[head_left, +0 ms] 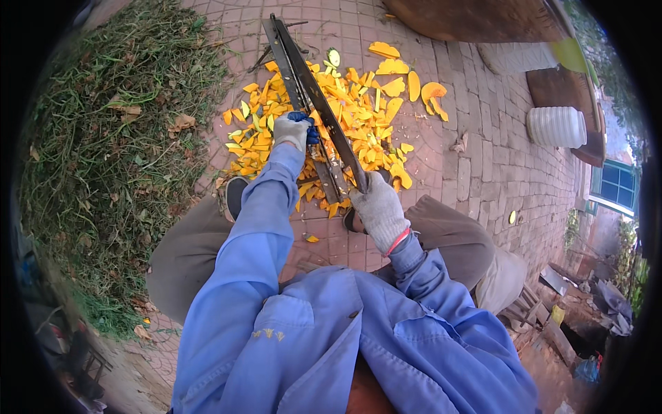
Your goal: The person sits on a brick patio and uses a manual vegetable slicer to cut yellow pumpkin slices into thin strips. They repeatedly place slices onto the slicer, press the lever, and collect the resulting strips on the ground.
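A long lever-type chopper stands before me, its dark blade (321, 103) lifted a little above and to the right of the slotted bed (284, 62). My right hand (380, 212), in a pale knit glove, is wrapped round the blade's near end. Beside the bed, my left hand (295, 130), gloved in white and blue, has its fingers curled in close to the slot; what they hold, if anything, is hidden. Cut orange pumpkin pieces (256, 146) lie heaped on both sides of the chopper and under it. Larger curved slices (433, 92) are at the heap's right edge.
Dried and green vines (117, 131) form a big pile at the left. A stack of white tubs (557, 127) and a large brown vessel (483, 19) are at the upper right. Scrap and boards (557, 338) lie at the lower right. My shoes flank the chopper's near end.
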The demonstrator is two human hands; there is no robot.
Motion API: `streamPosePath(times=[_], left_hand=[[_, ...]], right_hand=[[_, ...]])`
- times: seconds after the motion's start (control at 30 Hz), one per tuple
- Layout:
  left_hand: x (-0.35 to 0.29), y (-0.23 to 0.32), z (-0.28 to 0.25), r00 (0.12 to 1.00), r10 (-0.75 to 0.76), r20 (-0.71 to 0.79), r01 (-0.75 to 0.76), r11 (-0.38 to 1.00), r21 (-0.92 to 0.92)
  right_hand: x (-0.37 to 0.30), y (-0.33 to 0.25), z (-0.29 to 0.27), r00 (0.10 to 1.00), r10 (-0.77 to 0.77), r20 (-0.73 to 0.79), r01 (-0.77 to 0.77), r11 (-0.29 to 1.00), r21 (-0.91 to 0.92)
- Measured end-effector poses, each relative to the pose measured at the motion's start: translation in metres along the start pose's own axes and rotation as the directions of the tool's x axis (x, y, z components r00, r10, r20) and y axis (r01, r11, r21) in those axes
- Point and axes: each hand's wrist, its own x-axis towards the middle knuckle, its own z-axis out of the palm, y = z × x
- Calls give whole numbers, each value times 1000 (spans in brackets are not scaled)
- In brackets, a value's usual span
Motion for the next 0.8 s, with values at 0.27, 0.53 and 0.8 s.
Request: streamPosePath(times=[0.27, 0.53, 0.8], left_hand=[[11, -22, -19, 977, 199, -81, -171, 948, 269], [-23, 45, 49, 522, 702, 484, -602, -99, 792], [12, 20, 75, 672, 502, 544, -536, -177, 825]], right_hand=[[10, 35, 72, 988, 83, 130, -98, 989, 109], [96, 95, 55, 898, 413, -150, -249, 760, 600], [210, 195, 38, 837, 489, -247, -407, 857, 316]])
